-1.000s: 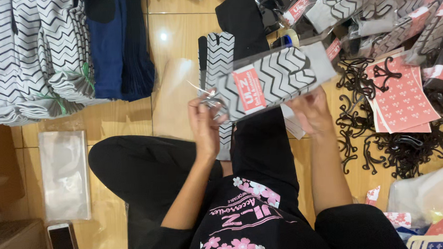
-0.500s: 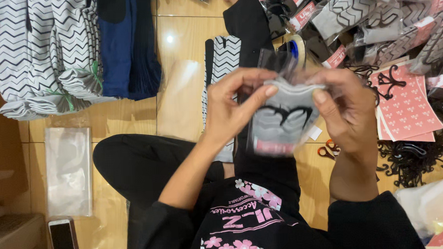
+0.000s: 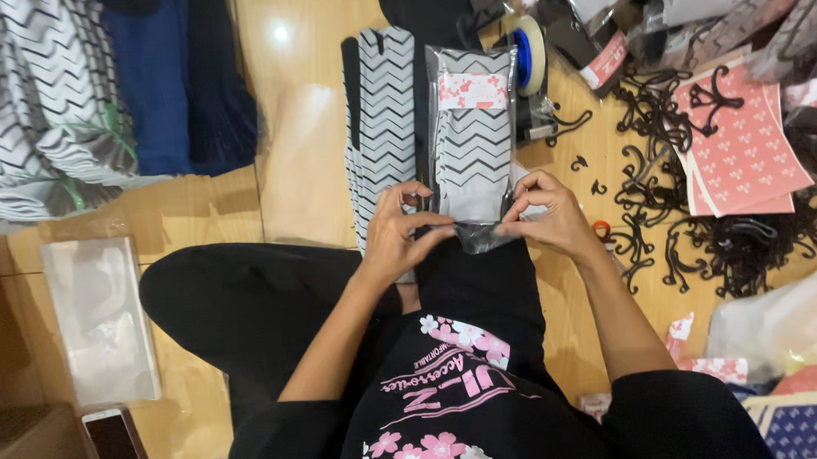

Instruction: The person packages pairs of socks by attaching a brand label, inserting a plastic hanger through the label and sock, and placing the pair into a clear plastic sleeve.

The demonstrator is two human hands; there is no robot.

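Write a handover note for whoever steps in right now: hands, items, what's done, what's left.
Left hand and right hand both pinch the bottom edge of the bagged socks, held flat over the lap.
Socks and pink card are inside the clear bag.
Left: the bag's bottom flap looks unsealed; tape roll lies just beyond. Unbagged socks lie alongside; empty bags on the floor, left.

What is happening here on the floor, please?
A person sits on the wooden floor and holds a clear bag with grey zigzag socks inside. The left hand and the right hand both pinch the bag's open lower end. More zigzag socks lie beside it, a tape roll just behind, and black hangers with pink cards to the right.
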